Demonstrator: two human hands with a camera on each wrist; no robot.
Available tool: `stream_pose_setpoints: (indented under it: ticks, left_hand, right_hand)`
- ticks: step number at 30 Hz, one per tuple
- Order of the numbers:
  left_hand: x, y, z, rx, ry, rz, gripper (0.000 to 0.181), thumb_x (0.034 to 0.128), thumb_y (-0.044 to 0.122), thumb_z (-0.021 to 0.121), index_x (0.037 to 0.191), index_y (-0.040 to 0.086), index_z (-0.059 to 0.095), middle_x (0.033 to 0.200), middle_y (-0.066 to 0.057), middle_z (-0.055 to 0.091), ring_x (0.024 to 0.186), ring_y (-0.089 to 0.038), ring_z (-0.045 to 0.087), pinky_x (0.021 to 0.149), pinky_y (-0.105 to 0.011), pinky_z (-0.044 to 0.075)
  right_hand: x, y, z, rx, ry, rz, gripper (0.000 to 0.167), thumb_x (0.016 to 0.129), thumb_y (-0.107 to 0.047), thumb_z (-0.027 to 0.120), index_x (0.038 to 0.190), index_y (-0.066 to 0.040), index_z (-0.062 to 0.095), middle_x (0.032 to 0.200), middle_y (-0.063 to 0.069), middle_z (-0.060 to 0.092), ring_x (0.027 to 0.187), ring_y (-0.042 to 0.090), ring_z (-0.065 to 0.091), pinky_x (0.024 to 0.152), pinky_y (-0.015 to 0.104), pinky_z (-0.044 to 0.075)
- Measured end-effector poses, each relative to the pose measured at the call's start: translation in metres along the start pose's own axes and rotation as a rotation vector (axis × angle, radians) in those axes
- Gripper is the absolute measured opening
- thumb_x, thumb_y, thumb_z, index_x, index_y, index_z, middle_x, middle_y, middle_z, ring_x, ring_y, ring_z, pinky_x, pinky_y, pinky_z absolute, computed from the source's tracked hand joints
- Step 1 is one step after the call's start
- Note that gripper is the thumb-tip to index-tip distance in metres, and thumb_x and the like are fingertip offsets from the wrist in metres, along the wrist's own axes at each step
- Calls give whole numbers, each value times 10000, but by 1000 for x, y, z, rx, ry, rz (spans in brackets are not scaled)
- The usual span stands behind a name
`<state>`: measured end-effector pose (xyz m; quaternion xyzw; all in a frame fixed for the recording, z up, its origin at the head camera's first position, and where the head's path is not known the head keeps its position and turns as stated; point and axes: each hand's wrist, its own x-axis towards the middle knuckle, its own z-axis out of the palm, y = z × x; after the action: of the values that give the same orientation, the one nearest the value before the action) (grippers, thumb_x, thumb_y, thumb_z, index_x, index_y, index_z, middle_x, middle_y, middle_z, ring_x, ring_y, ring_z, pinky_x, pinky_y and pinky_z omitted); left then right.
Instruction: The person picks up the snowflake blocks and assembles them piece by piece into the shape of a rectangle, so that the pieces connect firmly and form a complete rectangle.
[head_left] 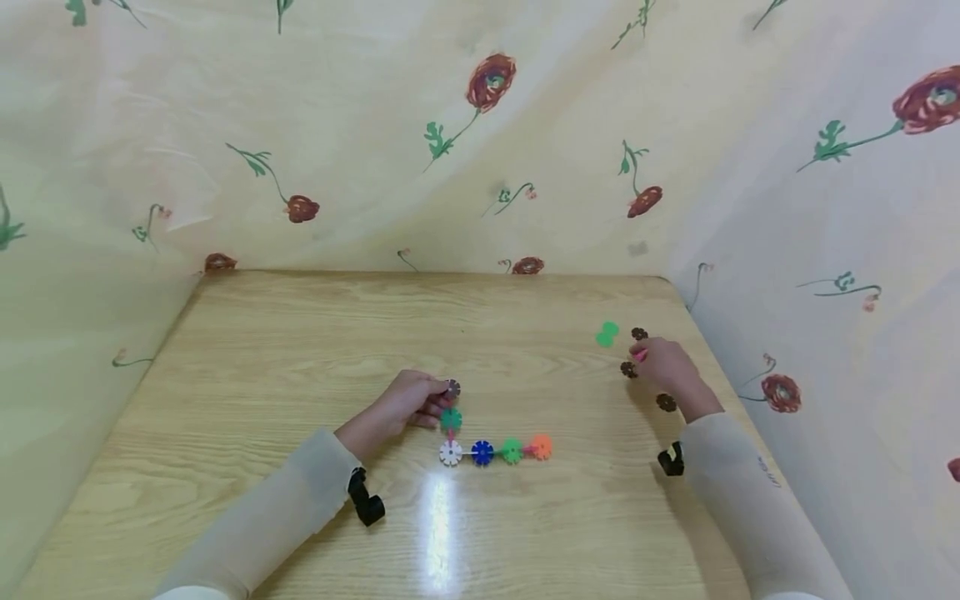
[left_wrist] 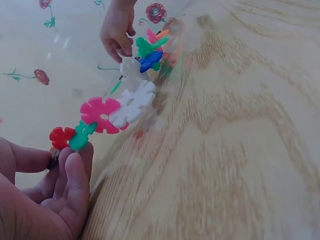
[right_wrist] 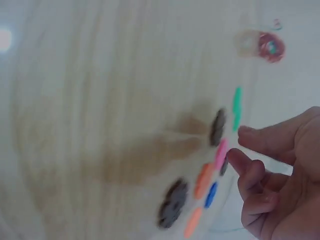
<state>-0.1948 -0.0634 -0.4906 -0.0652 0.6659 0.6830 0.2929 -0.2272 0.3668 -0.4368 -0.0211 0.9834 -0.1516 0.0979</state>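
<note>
My left hand point(head_left: 408, 398) pinches a dark snowflake disc point(head_left: 453, 389) between thumb and fingers at the end of a chain of interlocking plastic discs. In the head view the chain drops through a green disc point(head_left: 451, 419) to a white disc point(head_left: 451, 452). It then turns right through a blue disc point(head_left: 482, 452) and a light green disc point(head_left: 512, 451) to an orange disc point(head_left: 542, 447). My right hand point(head_left: 663, 367) reaches over loose discs at the right, thumb and forefinger apart. Its fingertips are close to a pink disc point(right_wrist: 221, 154), with nothing visibly gripped.
Brown discs point(head_left: 666, 402) lie around the right hand, and light green discs point(head_left: 607, 334) sit to its left. Orange discs point(right_wrist: 203, 180) and a blue disc point(right_wrist: 211, 195) show in the right wrist view. Flowered cloth point(head_left: 360, 125) borders the wooden table point(head_left: 300, 333) behind and at the sides.
</note>
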Motion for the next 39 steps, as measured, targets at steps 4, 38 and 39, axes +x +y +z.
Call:
stream_pose_setpoints:
  ticks: [4, 38, 39]
  left_hand:
    - [1, -2, 0, -19, 0, -12, 253, 1008, 170, 613, 1033, -56, 725, 760, -68, 686, 543, -104, 585, 494, -234, 554]
    - [6, -5, -3, -7, 24, -10, 225, 976, 178, 645, 961, -33, 724, 719, -67, 655, 517, -118, 581, 506, -252, 563]
    - [6, -5, -3, -5, 23, -10, 227, 977, 176, 644, 958, -35, 724, 717, -67, 654, 516, -119, 580, 505, -253, 563]
  right_hand:
    - [2, 12, 9, -23, -10, 9, 332, 936, -69, 603, 1241, 58, 638, 1080, 243, 685, 885, 333, 654, 713, 443, 536]
    - [6, -191, 98, 191, -19, -545, 66, 929, -73, 730, 932, -112, 783, 875, -24, 745, 778, 82, 664, 705, 266, 562]
    - [6, -192, 99, 189, -21, -546, 57, 928, -75, 731, 926, -111, 774, 860, -26, 737, 751, 72, 645, 677, 258, 550]
